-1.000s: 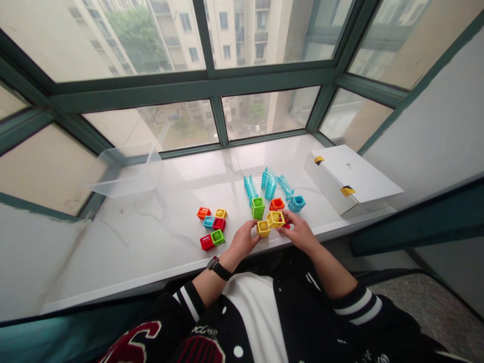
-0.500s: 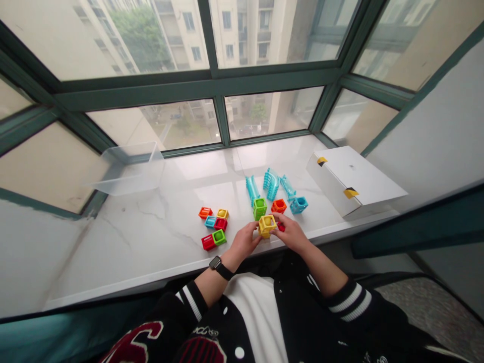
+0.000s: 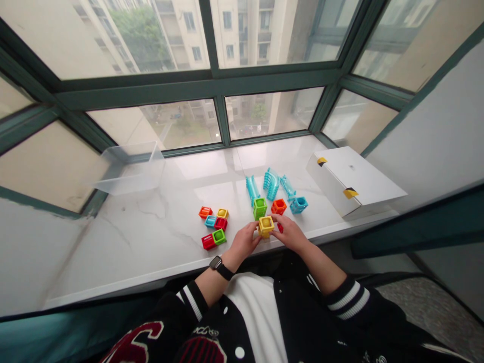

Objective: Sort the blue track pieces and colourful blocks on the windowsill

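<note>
Both hands meet on a stack of yellow cubes (image 3: 265, 225) near the front edge of the white marble sill (image 3: 162, 237). My left hand (image 3: 244, 243) grips the stack from the left, fingers curled around it. From the right, my right hand (image 3: 289, 233) pinches it, and a small red piece (image 3: 280, 228) peeks out under its fingers. Just behind the stack stand a green cube (image 3: 259, 207), an orange cube (image 3: 279, 205) and a blue cube (image 3: 298, 204).
Turquoise ramp pieces (image 3: 270, 183) lie behind the cubes. A cluster of coloured cubes (image 3: 214, 227) sits to the left. A clear plastic tub (image 3: 128, 168) stands at the back left and a white box (image 3: 351, 180) at the right. Windows surround the sill.
The two yellow cubes were side by side, one tilted in my right hand; now they sit joined as one stack between both hands.
</note>
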### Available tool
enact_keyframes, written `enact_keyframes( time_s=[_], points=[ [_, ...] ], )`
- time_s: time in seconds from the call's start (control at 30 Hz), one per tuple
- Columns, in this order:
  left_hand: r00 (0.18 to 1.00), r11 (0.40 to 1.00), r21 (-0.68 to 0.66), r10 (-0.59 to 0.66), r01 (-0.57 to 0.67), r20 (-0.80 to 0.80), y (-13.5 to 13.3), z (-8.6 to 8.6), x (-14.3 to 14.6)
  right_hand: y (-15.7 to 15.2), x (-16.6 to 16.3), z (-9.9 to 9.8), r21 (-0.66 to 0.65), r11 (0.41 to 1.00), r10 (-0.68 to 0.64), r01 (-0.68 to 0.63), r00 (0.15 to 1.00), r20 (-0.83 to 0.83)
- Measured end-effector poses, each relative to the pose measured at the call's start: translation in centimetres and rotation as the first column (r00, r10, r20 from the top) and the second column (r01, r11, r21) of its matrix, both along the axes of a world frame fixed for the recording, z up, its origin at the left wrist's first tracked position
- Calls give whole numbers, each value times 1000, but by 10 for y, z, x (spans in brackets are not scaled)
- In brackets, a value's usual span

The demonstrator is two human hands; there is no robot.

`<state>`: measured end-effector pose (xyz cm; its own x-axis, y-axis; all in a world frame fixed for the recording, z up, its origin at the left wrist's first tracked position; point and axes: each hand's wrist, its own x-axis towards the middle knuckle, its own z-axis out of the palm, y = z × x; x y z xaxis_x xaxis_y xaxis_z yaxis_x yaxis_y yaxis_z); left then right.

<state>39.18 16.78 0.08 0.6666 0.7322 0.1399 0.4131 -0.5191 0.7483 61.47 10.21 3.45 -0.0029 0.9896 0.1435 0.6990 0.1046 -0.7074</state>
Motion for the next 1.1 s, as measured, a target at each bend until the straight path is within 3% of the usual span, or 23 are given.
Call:
enact_keyframes(
  time_s=[0.67,0.83,0.93,1.03,1.1],
  points=[
    [1000,1000,7,-7,7,18,7,1,-12,-1,1,-10,42,998,42,-42,999,3],
    [993,994,35,105,-107,58,24,21,-57,-1,0,-11,50,998,42,-41,999,-10],
    [967,960,118,250,-254,51,31,29,-101,-1,0,-12,60,998,33,-32,999,-16],
    [924,912,148,381,-383,41,34,26,-144,-2,-1,-12,71,997,36,-35,999,-16],
    [914,904,139,406,-405,23,31,20,-166,-3,0,-11,85,995,43,-42,999,-11]
  ],
)
